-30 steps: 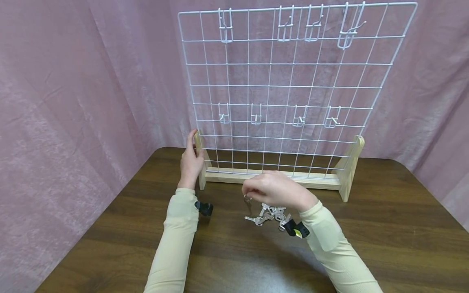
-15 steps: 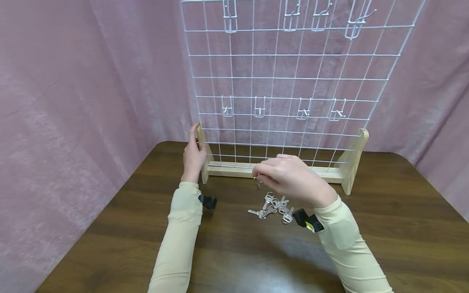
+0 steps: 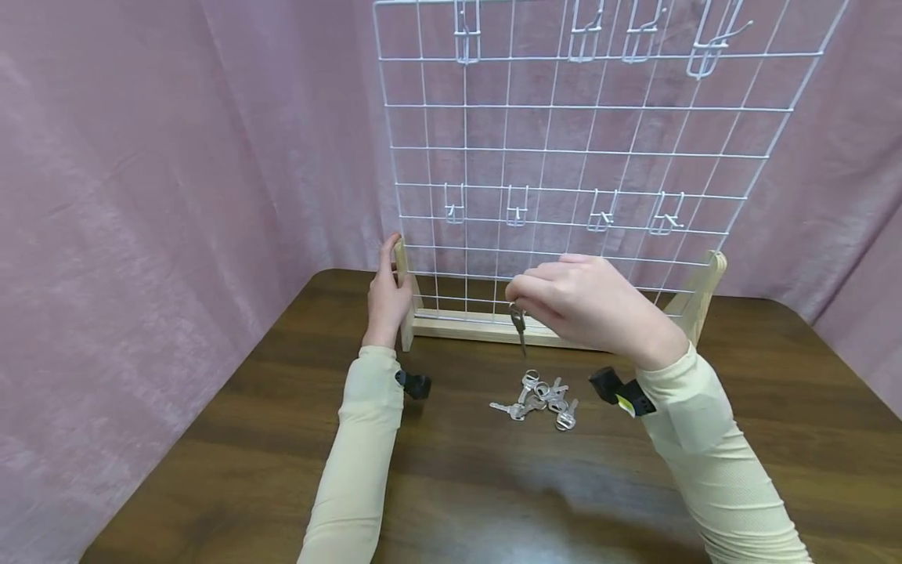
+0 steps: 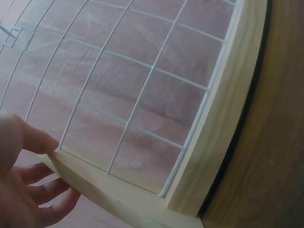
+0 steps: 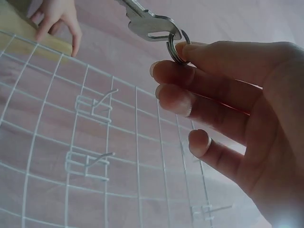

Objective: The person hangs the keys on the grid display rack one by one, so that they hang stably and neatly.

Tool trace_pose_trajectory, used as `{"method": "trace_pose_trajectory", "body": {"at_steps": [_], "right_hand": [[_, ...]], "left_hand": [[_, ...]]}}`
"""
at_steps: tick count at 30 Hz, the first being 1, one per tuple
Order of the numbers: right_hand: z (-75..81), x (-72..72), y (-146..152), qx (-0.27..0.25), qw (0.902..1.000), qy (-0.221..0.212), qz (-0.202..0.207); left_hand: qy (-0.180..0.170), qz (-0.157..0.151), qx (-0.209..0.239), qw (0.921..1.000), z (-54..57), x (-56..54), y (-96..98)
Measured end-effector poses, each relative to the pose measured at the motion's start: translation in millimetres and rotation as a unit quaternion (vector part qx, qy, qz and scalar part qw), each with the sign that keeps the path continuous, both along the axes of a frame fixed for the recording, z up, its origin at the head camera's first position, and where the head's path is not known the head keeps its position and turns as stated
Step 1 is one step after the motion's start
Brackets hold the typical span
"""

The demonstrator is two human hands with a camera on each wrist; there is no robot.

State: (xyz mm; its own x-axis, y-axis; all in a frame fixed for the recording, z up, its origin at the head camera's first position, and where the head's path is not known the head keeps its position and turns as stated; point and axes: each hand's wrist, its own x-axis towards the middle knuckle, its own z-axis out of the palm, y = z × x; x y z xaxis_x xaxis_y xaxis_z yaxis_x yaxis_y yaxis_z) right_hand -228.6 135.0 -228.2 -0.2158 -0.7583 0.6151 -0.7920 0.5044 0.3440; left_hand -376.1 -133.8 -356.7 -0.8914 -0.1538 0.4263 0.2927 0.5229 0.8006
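Observation:
A key (image 3: 520, 329) hangs from my right hand (image 3: 592, 301), which pinches its split ring (image 5: 173, 50) between thumb and forefinger. The other fingers are loosely bent. This hand is in front of the lower part of a white wire grid panel (image 3: 505, 147), below its lower row of hooks. My left hand (image 3: 387, 305) holds the top of the left wooden upright (image 4: 109, 190) of the stand, thumb on one side and fingers on the other. Several silver keys with rings (image 3: 535, 399) lie in a loose pile on the table, below my right hand.
Small white hooks (image 3: 517, 215) hang in a lower row on the grid. Longer hooks (image 3: 468, 43) hang near its top. The right wooden upright (image 3: 707, 290) stands at the panel's other end. A pink curtain (image 3: 232, 157) hangs behind the brown table (image 3: 268, 439).
My right hand has risen from the key pile towards the grid with the key dangling from it. The left hand keeps its hold on the upright. The head view has shifted slightly.

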Motion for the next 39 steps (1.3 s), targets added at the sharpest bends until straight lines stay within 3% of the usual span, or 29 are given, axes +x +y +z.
{"method": "trace_pose_trajectory", "body": {"at_steps": [12,19,28,33,39], "right_hand": [[34.9,-6.4,-13,0.041,0.9969,0.067,-0.004],[64.3,-19.6,-13,0.057,0.9976,0.032,-0.024],[87.1,-36.1,-12,0.11,0.991,-0.03,-0.07],[107.5,-43.4,-13,0.105,0.9878,-0.051,-0.103],[130.9,-51.4,-20,0.076,0.9905,-0.043,-0.107]], "left_hand": [[-0.016,-0.019,0.025,0.9994,0.5,-1.0,-0.6],[-0.018,-0.018,0.024,0.9994,-0.2,-1.5,1.4],[-0.018,-0.015,0.023,0.9994,-2.9,-1.1,0.5],[-0.02,-0.016,0.024,0.9994,-5.5,-2.5,0.4],[-0.02,-0.018,0.033,0.9991,-7.2,-2.4,-0.1]]}}
